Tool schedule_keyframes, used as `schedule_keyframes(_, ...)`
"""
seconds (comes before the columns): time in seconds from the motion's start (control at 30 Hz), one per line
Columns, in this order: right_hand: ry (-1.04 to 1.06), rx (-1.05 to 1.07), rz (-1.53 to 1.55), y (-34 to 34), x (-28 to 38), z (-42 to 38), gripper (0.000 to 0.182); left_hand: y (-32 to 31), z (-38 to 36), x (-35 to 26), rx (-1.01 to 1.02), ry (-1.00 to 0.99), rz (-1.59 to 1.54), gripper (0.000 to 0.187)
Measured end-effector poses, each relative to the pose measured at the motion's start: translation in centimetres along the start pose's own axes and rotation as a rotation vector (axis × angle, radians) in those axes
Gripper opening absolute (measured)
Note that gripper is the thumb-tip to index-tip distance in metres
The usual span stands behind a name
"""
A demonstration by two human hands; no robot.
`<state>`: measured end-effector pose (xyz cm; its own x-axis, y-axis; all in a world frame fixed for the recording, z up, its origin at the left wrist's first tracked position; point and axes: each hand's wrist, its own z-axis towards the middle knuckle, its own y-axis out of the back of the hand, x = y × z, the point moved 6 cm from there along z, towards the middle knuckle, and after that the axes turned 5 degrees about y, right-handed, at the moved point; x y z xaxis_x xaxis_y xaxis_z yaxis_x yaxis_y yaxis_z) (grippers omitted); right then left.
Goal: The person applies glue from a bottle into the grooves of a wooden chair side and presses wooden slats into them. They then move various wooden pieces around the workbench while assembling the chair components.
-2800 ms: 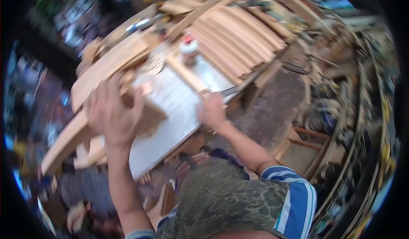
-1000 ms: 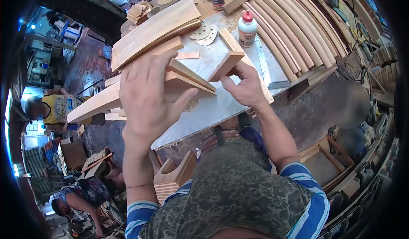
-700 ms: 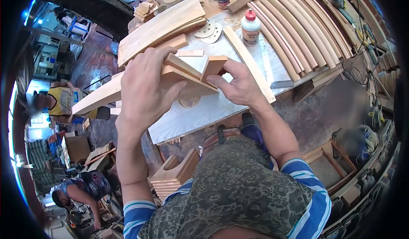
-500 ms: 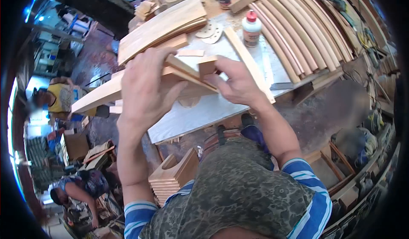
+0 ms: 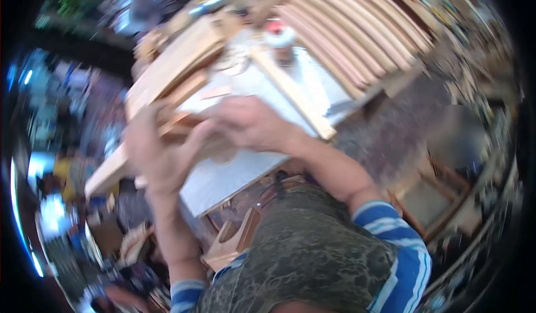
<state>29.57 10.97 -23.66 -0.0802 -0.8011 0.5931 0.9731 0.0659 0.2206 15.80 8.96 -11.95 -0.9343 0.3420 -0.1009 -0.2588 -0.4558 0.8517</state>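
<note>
A silver-topped desk (image 5: pixel 223 180) slants across the centre, curved pale-wood slats (image 5: pixel 346 31) at upper right. At left, a curved tan wooden board (image 5: pixel 107 171) sits in the half-closed left hand (image 5: pixel 156 151); the right hand (image 5: pixel 251 124) curls alongside, its hold too blurred to tell. A red-capped white bottle (image 5: pixel 280 36) stands upper centre.

Motion blur affects the whole frame. Left of centre, the left hand (image 5: pixel 155 148) has its grip around a curved wooden piece (image 5: pixel 107 171). The right hand (image 5: pixel 251 124), at centre, is near the left thumb; its grip contents are indistinct. Below both hands lies the bench (image 5: pixel 218 182). Upper centre: a red-capped bottle (image 5: pixel 281 38) stands between a straight wooden strip (image 5: pixel 293 94) and a row of curved strips (image 5: pixel 349 31).
</note>
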Motion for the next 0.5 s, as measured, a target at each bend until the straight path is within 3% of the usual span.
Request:
schedule_keyframes(0.03,-0.035,0.021,0.000,0.3,0.3,0.4,0.039,0.5,0.2,-0.8,-0.088,-0.096,0.060,0.056)
schedule_keyframes(0.17,-0.072,0.110,-0.079,0.7,2.4,1.7,0.038,1.1,0.1,-0.6,-0.149,-0.066,0.096,0.056)
schedule_keyframes(0.5,-0.107,0.102,-0.046,0.2,2.0,1.2,0.037,0.8,-0.2,-0.2,-0.276,-0.049,0.017,0.050)
